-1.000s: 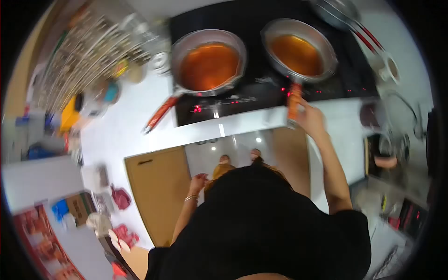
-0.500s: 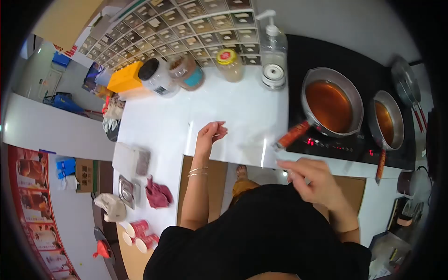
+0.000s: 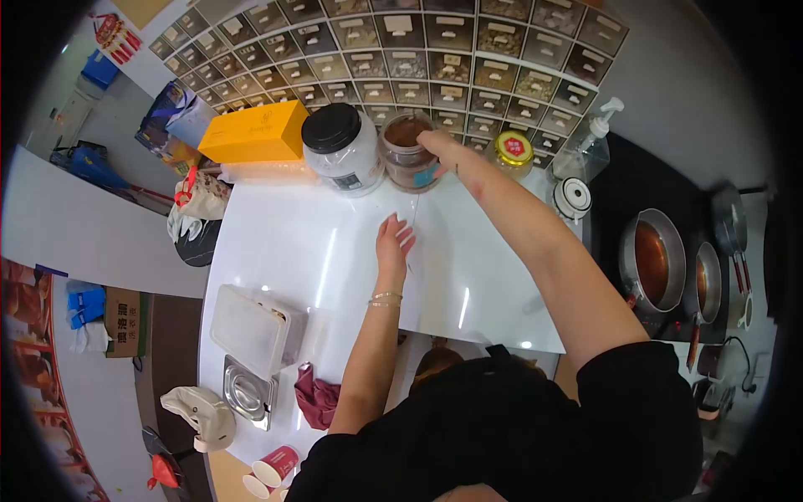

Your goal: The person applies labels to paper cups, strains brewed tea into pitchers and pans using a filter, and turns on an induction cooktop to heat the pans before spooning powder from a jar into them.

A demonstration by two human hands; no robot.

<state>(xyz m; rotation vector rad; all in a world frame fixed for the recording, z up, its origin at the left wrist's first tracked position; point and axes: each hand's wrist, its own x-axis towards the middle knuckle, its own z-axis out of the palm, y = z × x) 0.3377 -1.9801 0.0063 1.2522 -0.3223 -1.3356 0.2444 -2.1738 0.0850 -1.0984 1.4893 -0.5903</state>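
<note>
My right hand (image 3: 438, 152) reaches across the white counter to an uncovered glass jar (image 3: 408, 174) of brown powder with a blue label. Its fingers are closed on the right side of the jar's rim, partly hidden from view. The jar stands upright on the counter. My left hand (image 3: 395, 243) hovers over the counter in front of that jar, fingers apart and nothing in it. A clear jar with a black lid (image 3: 343, 151) is just left of the powder jar. To the right stands a jar with a yellow lid (image 3: 513, 154).
Small labelled drawers (image 3: 401, 63) line the back. A yellow box (image 3: 255, 132) sits at the left, a pump bottle (image 3: 585, 146) at the right. Pans of reddish-brown liquid (image 3: 652, 263) rest on the black cooktop. A plastic container (image 3: 255, 330), dark red cloth (image 3: 316, 397) and paper cups (image 3: 276, 464) lie nearer.
My right hand has moved from beside the pan handle, up and left to the jar of brown powder. The view has shifted left. My left hand remains over the counter, its fingers more spread.
</note>
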